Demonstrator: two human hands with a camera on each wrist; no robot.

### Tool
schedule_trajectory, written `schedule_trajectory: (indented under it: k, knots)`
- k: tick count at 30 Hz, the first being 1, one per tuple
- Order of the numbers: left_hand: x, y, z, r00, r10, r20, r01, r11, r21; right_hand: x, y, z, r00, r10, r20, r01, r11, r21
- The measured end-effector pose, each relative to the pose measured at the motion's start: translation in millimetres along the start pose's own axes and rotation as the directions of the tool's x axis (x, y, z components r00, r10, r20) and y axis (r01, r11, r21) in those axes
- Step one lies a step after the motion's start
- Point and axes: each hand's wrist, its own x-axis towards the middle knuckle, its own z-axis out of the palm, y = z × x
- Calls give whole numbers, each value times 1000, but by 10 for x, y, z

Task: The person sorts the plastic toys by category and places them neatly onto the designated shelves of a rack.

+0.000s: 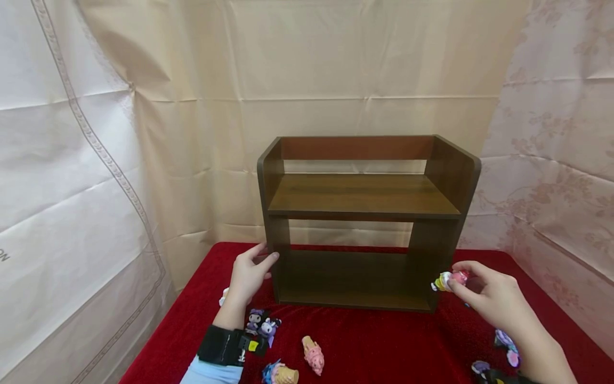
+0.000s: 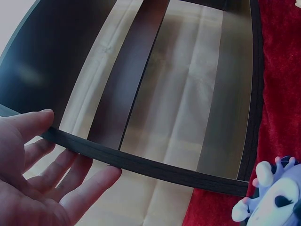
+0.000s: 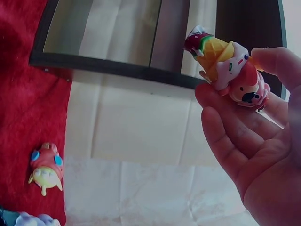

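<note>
A small dark brown two-tier wooden shelf (image 1: 364,193) stands on the red cloth. My left hand (image 1: 250,273) is at its left side panel, fingers fairly straight, the thumb and fingertips (image 2: 109,175) right at the panel's front edge. My right hand (image 1: 496,293) pinches a figurine (image 3: 230,70) between thumb and fingers, off the shelf's right side. It has a pink bear-like head, a white drip collar and a yellow waffle cone with a dark red end. In the head view the figurine (image 1: 450,280) lies sideways in the fingers.
On the red cloth (image 1: 374,341), a pink ice-cream-cone figurine (image 1: 313,354) and a blue-topped one (image 1: 280,373) lie in front. Purple-and-white figurines (image 1: 268,328) are by my left wrist, purple ones (image 1: 507,346) by my right forearm. A yellow-headed figurine (image 3: 47,172) lies near the cloth's right edge.
</note>
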Motion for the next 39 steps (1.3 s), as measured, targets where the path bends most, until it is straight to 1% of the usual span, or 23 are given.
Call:
schedule_trajectory:
  k: [7, 15, 18, 25, 29, 32, 37, 39]
  knots:
    - [-8, 7, -11, 1000, 12, 1, -12, 1000, -16, 7, -91, 52, 1000, -8, -2, 8, 1000, 4]
    - [4, 7, -1, 1000, 17, -3, -17, 1000, -5, 27, -240, 127, 999, -28, -22, 28, 1000, -1]
    - [11, 8, -4, 1000, 19, -8, -19, 1000, -2, 54, -289, 145, 1000, -15, -14, 15, 1000, -3]
    - [17, -8, -20, 1000, 17, 7, -17, 1000, -13, 136, -326, 192, 1000, 20, 15, -20, 1000, -17]
    - [17, -2, -20, 1000, 22, 6, -22, 1000, -10, 219, -352, 223, 998, 38, 56, -37, 999, -22]
    - [1, 25, -15, 1000, 12, 0, -12, 1000, -4, 273, -370, 272, 994, 56, 99, -53, 998, -31]
    - [-11, 23, -10, 1000, 17, 0, -17, 1000, -2, 347, -388, 380, 984, 75, 160, -67, 996, -51]
    - [4, -4, -13, 1000, 27, 3, -27, 1000, -7, 386, -380, 428, 979, 85, 183, -75, 995, -64]
